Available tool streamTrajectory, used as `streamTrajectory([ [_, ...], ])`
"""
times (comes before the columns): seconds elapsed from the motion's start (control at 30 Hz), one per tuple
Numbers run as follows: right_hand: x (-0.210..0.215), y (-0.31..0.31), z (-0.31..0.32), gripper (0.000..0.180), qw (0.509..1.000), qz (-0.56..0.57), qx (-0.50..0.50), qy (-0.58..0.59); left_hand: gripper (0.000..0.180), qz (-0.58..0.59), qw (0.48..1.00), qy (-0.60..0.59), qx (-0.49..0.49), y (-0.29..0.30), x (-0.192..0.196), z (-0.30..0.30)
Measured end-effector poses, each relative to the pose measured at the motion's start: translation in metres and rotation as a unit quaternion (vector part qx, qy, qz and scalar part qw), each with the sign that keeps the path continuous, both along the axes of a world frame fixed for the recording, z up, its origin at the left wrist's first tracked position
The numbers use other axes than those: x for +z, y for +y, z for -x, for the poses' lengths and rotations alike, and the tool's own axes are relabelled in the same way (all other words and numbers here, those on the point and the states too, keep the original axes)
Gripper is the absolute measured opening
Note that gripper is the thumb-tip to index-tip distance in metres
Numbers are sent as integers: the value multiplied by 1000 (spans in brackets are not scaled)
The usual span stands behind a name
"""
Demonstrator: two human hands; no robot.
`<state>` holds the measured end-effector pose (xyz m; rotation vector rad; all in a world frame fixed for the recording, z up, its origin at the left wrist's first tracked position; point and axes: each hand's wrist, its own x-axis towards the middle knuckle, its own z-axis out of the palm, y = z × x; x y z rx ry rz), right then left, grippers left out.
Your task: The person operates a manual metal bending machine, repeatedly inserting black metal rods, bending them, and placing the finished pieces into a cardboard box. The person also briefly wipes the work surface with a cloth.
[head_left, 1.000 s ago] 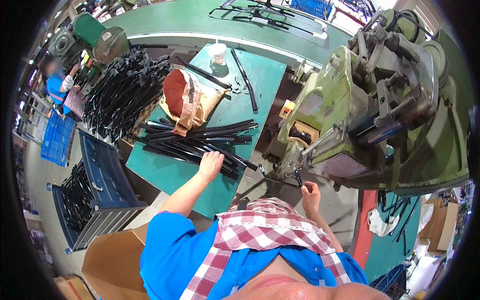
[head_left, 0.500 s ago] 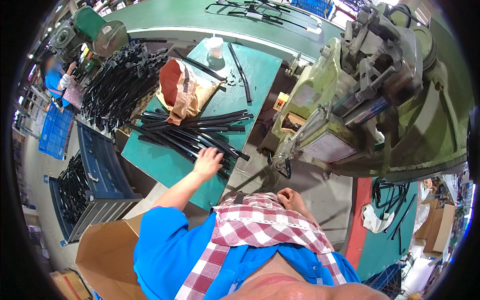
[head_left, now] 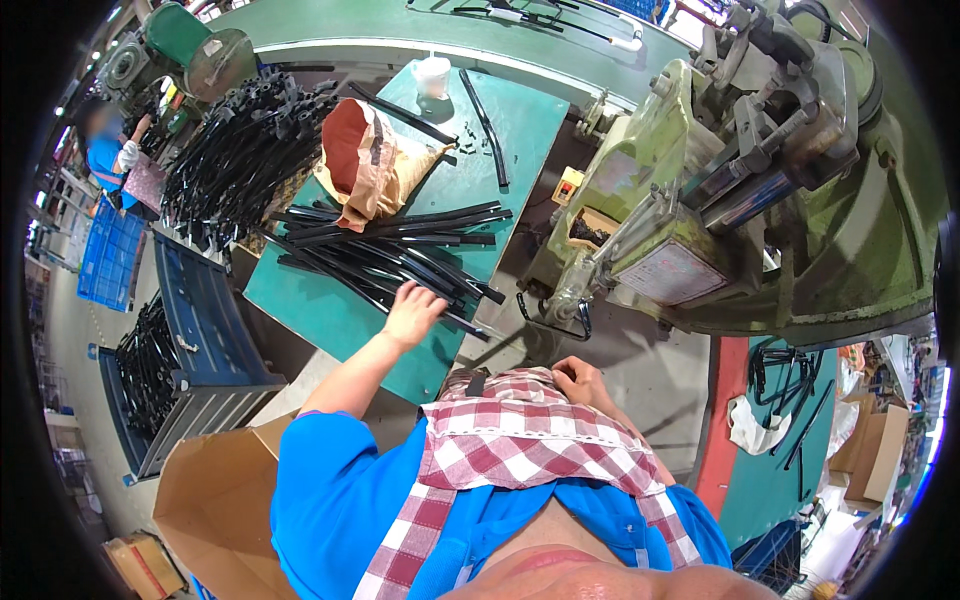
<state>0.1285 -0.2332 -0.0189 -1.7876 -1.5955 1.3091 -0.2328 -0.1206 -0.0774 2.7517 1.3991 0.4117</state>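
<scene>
A pile of long, glossy black strips (head_left: 400,262) lies on a green-topped table (head_left: 335,327) in front of me. My left hand (head_left: 414,316) reaches over the pile's near right end. Its fingers are stretched and somewhat apart, touching the strips, though their undersides are hidden. Close to my checked apron (head_left: 535,430), at the right of my waist, my right hand (head_left: 580,382) is loosely curled, with nothing showing in it. A brown paper sack (head_left: 385,165), its mouth open, leans on the pile. Ahead of the right hand, a bent black bar (head_left: 553,325) sits at the machine's low front.
A large green machine (head_left: 640,150) stands at the right. White cup (head_left: 432,77) and loose strips are at the table's far side. Heaped black parts (head_left: 240,150), a blue metal bin (head_left: 215,320) and a cardboard box (head_left: 215,500) are left. Another person (head_left: 108,155) stands far left.
My view has shifted slightly. The left hand has moved a little over the strips, and fewer strip ends show beside it. The bent bar now shows wider. My right hand keeps its curl.
</scene>
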Motion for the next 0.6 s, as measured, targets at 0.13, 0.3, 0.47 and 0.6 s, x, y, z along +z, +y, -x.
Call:
streamTrajectory([
  [0.13, 25, 10, 22, 45, 974, -206, 25, -89, 22, 52, 989, -12, -138, -1, 25, -62],
  [0.3, 41, 19, 32, 42, 950, -211, 111, -203, 24, 69, 967, -43, -241, -12, 41, -145],
  [0.47, 51, 16, 10, 32, 944, -113, 66, -303, 29, 172, 954, -48, -240, 0, 54, -152],
  [0.6, 57, 7, -17, 31, 940, -89, 24, -329, 38, 232, 957, -40, -171, 15, 49, -122],
])
